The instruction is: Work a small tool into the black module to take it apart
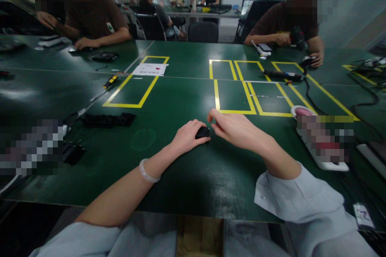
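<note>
Left hand (187,135) reached forward, low, fingers wrapped round a small black object (202,133). Right hand (234,128) arched just beside it, fingers half-curled (couldn't tell if gripping anything).

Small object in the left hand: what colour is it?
Black: the small object in the left hand shows in the head view.

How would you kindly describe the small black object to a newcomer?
On the green table, follow the pale bracelet to the left hand. That hand holds the small black object beside the right hand. Unlike the long black strip lying farther left, it is compact and held.
</note>
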A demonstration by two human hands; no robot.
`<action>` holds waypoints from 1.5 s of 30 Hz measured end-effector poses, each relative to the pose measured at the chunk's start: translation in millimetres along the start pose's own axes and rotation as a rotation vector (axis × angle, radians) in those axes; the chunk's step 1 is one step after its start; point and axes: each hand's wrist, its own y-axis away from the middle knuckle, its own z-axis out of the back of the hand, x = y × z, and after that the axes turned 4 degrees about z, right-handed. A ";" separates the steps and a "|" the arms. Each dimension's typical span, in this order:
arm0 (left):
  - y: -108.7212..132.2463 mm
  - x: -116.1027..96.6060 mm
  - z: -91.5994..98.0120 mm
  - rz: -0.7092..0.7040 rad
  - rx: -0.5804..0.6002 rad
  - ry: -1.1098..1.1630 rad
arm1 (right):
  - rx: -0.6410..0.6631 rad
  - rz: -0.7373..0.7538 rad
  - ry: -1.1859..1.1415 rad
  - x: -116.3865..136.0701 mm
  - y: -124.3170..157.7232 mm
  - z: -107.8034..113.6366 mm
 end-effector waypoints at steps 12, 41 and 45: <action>-0.1 1.1 -1.8 0.011 -0.011 -0.005 | 0.018 -0.050 0.030 1.8 -2.2 1.0; -0.2 0.8 -1.6 0.003 -0.007 0.001 | -0.017 -0.060 0.049 5.2 -7.0 -1.9; -0.5 0.4 -0.4 0.002 0.000 -0.005 | -0.020 -0.049 0.008 8.7 -5.8 1.1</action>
